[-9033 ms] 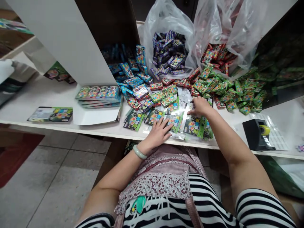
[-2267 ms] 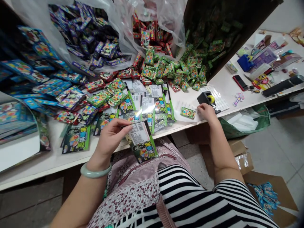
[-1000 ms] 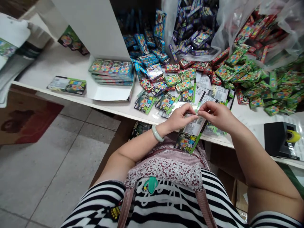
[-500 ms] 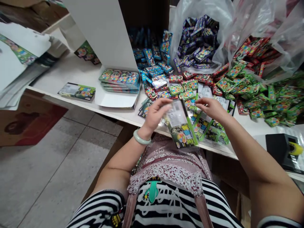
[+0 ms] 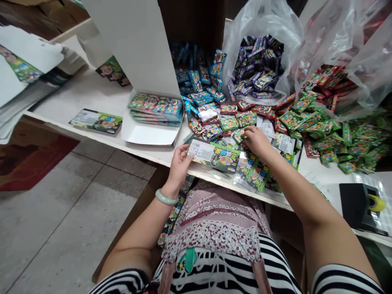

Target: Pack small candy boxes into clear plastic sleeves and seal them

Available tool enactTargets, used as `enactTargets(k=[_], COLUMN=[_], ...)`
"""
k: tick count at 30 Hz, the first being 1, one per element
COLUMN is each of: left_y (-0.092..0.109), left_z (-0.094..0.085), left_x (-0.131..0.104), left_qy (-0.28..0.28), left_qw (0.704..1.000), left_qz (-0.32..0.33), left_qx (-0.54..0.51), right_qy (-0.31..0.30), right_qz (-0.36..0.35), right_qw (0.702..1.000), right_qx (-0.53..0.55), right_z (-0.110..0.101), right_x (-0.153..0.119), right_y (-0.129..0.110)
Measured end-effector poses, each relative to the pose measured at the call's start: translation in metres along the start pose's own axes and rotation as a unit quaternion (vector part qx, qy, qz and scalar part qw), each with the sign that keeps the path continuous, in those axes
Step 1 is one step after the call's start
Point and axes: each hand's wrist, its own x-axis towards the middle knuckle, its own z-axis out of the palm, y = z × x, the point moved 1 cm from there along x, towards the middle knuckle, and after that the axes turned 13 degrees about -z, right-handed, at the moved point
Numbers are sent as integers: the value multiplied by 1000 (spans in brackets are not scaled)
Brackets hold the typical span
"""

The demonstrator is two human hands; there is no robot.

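Lying at far left on the white tabletop (image 5: 70, 96), a flat black-and-green printed packet (image 5: 96, 121) with a pale label. Next, an open white cardboard carton (image 5: 151, 135), with colourful printed packs stacked inside. Then the left hand (image 5: 178, 167), thumb and fingers pinched on the end of another black-and-green labelled packet (image 5: 216, 158). Swung round, moments after hanging steeply, to point rightward along the table's front edge (no longer shared by both hands). Just beyond, a small green printed box (image 5: 238, 136), now at the fingertips of the right hand (image 5: 256, 141); too small to tell whether gripped or merely touched. Apparently freed, then, for the small boxes. Below that forearm, overlapping black-and-green packets in clear plastic (image 5: 255, 173); farthest right, a black tape dispenser with a yellow core (image 5: 357, 204).
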Motion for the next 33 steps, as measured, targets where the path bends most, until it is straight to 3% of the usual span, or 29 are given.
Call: enactTargets(k=[5, 9, 11, 14, 17, 19, 22, 29, 33], left_y=[1, 20, 33, 43, 45, 45, 49, 73, 80], left_z=[-6, -7, 3, 30, 58, 70, 75, 58, 52], left_x=[0, -9, -12, -11, -4, 0, -1, -26, -42], left_qy=[-7, 18, -64, -240, -301, -310, -300, -255, -262], left_qw=[983, 897, 843, 757, 707, 701, 716, 752, 731], left_qz=[59, 208, 272, 288, 251, 241, 263, 331, 359], left_qx=[172, 389, 459, 535, 589, 595, 573, 510, 518], right_qy=[21, 29, 70, 152, 171, 151, 128, 83, 32], right_qz=[147, 169, 136, 55, -6, -18, -24, -93, -152], right_qw=[989, 985, 988, 983, 972, 970, 977, 992, 988], right_qx=[0, -13, 20, 88, 160, 188, 167, 33, 11], right_z=[3, 0, -10, -33, -54, -60, -60, -69, -81], right_x=[7, 9, -1, -31, -70, -91, -111, -128, -140], right_y=[-11, -13, -9, -8, -22, -37, -57, -87, -102])
